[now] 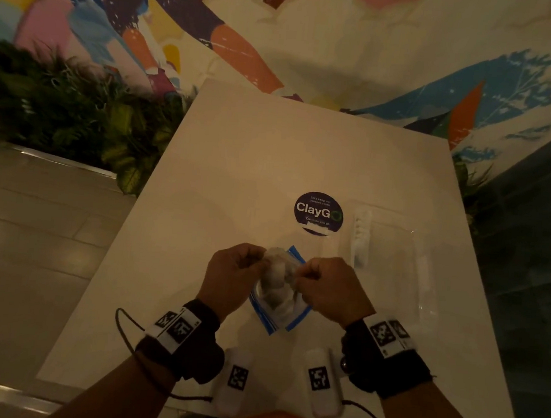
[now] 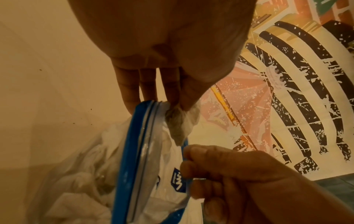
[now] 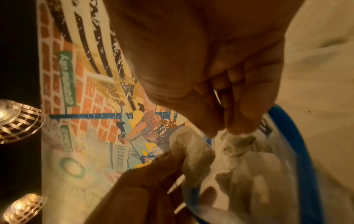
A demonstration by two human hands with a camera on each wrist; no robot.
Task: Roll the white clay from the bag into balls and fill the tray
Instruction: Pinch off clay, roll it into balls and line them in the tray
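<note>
A clear zip bag (image 1: pixel 280 303) with a blue rim lies on the white table (image 1: pixel 237 173) between my hands, with white clay (image 1: pixel 277 275) inside. My left hand (image 1: pixel 256 261) pinches a lump of clay (image 2: pixel 177 121) at the bag's mouth between thumb and fingers. My right hand (image 1: pixel 302 273) grips the bag's blue zip rim (image 2: pixel 184 159) and holds the mouth apart. In the right wrist view the lump (image 3: pixel 195 157) sits just outside the rim (image 3: pixel 287 136). A clear tray (image 1: pixel 412 249) stands to the right, with a row of white balls (image 1: pixel 361 235) along its left side.
A round dark "ClayGo" sticker (image 1: pixel 318 213) lies behind the bag. Two white tagged devices (image 1: pixel 236 380) (image 1: pixel 321 382) rest near the table's front edge, with cables. Green plants (image 1: pixel 77 110) border the table's left side, and a painted wall rises behind.
</note>
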